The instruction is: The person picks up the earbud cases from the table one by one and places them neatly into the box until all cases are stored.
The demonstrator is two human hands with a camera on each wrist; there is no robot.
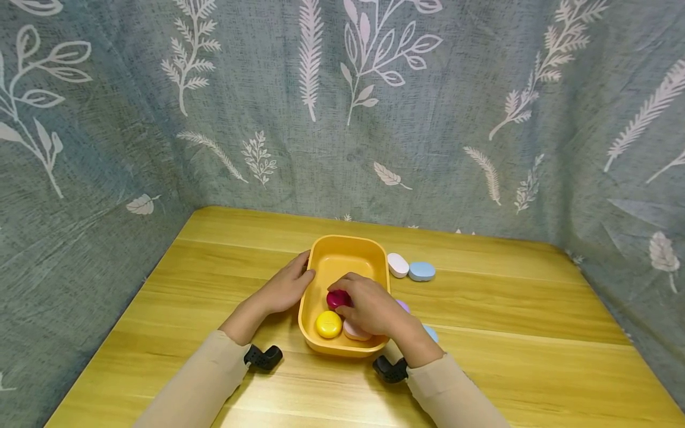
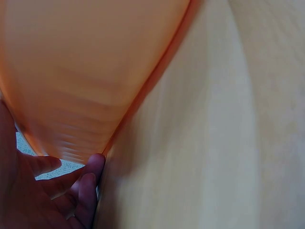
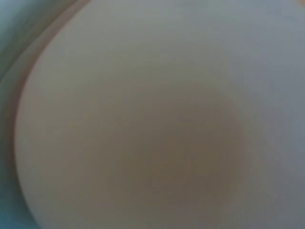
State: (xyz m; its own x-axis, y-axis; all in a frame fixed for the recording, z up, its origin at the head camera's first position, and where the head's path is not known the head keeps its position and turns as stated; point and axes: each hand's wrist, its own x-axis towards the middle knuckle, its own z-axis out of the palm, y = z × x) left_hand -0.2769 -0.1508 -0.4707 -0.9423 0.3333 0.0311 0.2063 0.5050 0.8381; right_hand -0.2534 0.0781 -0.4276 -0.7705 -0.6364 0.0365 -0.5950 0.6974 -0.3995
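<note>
A yellow-orange rectangular tub [image 1: 348, 244] stands open side up on the table. My left hand [image 1: 286, 285] holds its left wall, the thumb at the rim; in the left wrist view that hand's fingers [image 2: 88, 186] curl against the tub's outer side. Inside the tub, my right hand [image 1: 369, 303] pinches a glossy dark-pink rounded piece [image 1: 335, 299] between thumb and fingers. Close by lie a round yellow piece [image 1: 329, 324] and a pale pink piece [image 1: 355, 331], the latter partly hidden under the right hand. A blurred pale surface [image 3: 167, 119] fills the right wrist view.
Right of the tub lie a white oval piece [image 1: 398, 265] and a light-blue one [image 1: 422, 271]. A purple piece [image 1: 404, 306] and another blue piece [image 1: 430, 333] show partly behind the right arm. A patterned grey-blue cloth [image 1: 342, 148] hangs behind the wooden table [image 1: 508, 327].
</note>
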